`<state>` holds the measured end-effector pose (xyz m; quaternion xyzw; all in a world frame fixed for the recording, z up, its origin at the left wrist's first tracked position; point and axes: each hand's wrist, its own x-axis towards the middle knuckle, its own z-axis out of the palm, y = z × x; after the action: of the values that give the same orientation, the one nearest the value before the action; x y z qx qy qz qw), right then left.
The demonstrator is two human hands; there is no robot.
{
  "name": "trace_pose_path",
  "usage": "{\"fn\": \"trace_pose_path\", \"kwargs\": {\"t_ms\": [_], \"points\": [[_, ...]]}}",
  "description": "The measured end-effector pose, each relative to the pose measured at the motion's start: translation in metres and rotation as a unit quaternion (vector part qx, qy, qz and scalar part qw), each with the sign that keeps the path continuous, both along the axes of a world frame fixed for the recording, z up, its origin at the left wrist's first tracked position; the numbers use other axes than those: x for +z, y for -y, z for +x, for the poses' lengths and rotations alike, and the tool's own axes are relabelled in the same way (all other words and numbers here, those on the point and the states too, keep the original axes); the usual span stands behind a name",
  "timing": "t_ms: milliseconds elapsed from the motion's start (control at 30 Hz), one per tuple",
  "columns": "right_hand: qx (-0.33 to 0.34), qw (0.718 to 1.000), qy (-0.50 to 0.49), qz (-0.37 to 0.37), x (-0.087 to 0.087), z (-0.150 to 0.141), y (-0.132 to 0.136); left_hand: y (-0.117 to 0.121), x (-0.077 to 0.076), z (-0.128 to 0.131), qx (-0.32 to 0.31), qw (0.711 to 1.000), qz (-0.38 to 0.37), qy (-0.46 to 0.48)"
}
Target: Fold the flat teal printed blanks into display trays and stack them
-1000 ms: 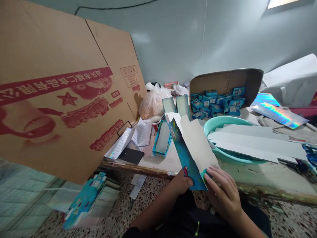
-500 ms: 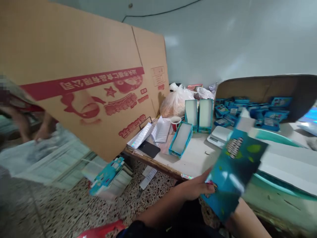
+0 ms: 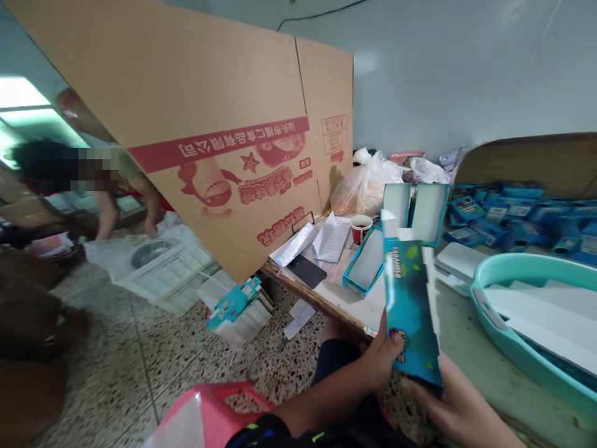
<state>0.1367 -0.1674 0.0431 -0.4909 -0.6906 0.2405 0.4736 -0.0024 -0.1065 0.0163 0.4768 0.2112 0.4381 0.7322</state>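
Note:
A blue printed carton with green leaves on it is upright and slightly tilted in front of me, its white flaps raised at the top end. My left hand grips its left side near the lower end, thumb across the front. At the bottom end, my right hand is closed around the lower right edge, some of its fingers hidden behind the carton. Just beyond, an open blue tray box with a white inside lies on the table.
A turquoise basin of white-backed cartons stands right, beside a white scale. Small blue boxes, a paper cup and a phone lie beyond. A big cardboard box stands left; a co-worker's arms reach over a crate.
The view has swung left. The carton has turned more upright, from a broad flat face to a narrower one with a side showing. Both hands stay on it.

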Motion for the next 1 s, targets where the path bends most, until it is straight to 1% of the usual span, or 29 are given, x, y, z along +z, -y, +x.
{"fn": "trace_pose_path", "kwargs": {"t_ms": [67, 100, 133, 167, 200, 233, 267, 300, 333, 367, 400, 433, 467, 533, 600, 633, 667, 733, 767, 800, 867, 933, 1000], "points": [[-0.011, 1.000, -0.020, -0.017, 0.000, -0.001, 0.000, 0.000, -0.006, 0.002, 0.007, 0.998, 0.043, -0.036], [-0.020, 0.999, -0.025, -0.024, -0.001, 0.000, -0.001, -0.002, -0.009, 0.002, 0.004, 0.995, 0.071, -0.064], [-0.034, 0.999, -0.023, -0.027, -0.003, 0.002, -0.002, -0.005, -0.012, 0.001, 0.016, 0.989, 0.103, -0.101], [-0.048, 0.999, -0.011, -0.023, -0.007, 0.007, -0.003, -0.010, -0.014, -0.002, 0.054, 0.978, 0.140, -0.143], [-0.069, 0.997, 0.011, -0.014, -0.011, 0.015, -0.003, -0.016, -0.016, -0.006, 0.115, 0.957, 0.189, -0.185], [-0.096, 0.995, 0.038, -0.004, -0.016, 0.025, -0.002, -0.022, -0.015, -0.010, 0.182, 0.922, 0.259, -0.223], [-0.121, 0.990, 0.068, 0.004, -0.022, 0.038, 0.001, -0.030, -0.014, -0.016, 0.234, 0.872, 0.346, -0.256], [-0.136, 0.986, 0.099, 0.009, -0.027, 0.053, 0.006, -0.037, -0.010, -0.021, 0.257, 0.810, 0.448, -0.278], [-0.137, 0.982, 0.131, 0.010, -0.032, 0.068, 0.012, -0.045, -0.005, -0.026, 0.232, 0.747, 0.551, -0.292], [-0.124, 0.979, 0.161, 0.005, -0.036, 0.082, 0.019, -0.052, 0.001, -0.028, 0.181, 0.689, 0.630, -0.310], [-0.103, 0.977, 0.188, -0.006, -0.039, 0.094, 0.028, -0.058, 0.007, -0.028, 0.120, 0.641, 0.681, -0.334], [-0.081, 0.974, 0.212, -0.022, -0.040, 0.104, 0.036, -0.063, 0.012, -0.026, 0.059, 0.604, 0.708, -0.361], [-0.062, 0.970, 0.233, -0.040, -0.040, 0.111, 0.043, -0.067, 0.015, -0.021, 0.003, 0.576, 0.720, -0.386], [-0.042, 0.957, 0.274, -0.083, -0.039, 0.117, 0.053, -0.072, 0.013, -0.007, -0.095, 0.538, 0.729, -0.413], [-0.048, 0.940, 0.320, -0.112, -0.037, 0.113, 0.058, -0.076, 0.003, 0.010, -0.157, 0.517, 0.736, -0.407], [-0.071, 0.928, 0.348, -0.114, -0.036, 0.108, 0.059, -0.078, -0.003, 0.018, -0.168, 0.516, 0.736, -0.405], [-0.108, 0.914, 0.377, -0.105, -0.035, 0.102, 0.059, -0.080, -0.008, 0.024, -0.167, 0.521, 0.730, -0.411], [-0.191, 0.881, 0.427, -0.063, -0.033, 0.087, 0.058, -0.085, -0.014, 0.035, -0.150, 0.538, 0.698, -0.448], [-0.220, 0.868, 0.444, -0.036, -0.033, 0.078, 0.057, -0.088, -0.014, 0.039, -0.147, 0.545, 0.675, -0.475], [-0.233, 0.859, 0.455, -0.014, -0.033, 0.070, 0.056, -0.091, -0.012, 0.043, -0.155, 0.550, 0.648, -0.503], [-0.228, 0.856, 0.463, 0.012, -0.037, 0.058, 0.052, -0.098, -0.006, 0.049, -0.199, 0.556, 0.592, -0.549], [-0.224, 0.857, 0.464, 0.009, -0.045, 0.055, 0.046, -0.105, 0.001, 0.054, -0.255, 0.561, 0.538, -0.575], [-0.222, 0.857, 0.464, -0.007, -0.053, 0.059, 0.036, -0.109, 0.005, 0.057, -0.294, 0.567, 0.501, -0.584]]}}
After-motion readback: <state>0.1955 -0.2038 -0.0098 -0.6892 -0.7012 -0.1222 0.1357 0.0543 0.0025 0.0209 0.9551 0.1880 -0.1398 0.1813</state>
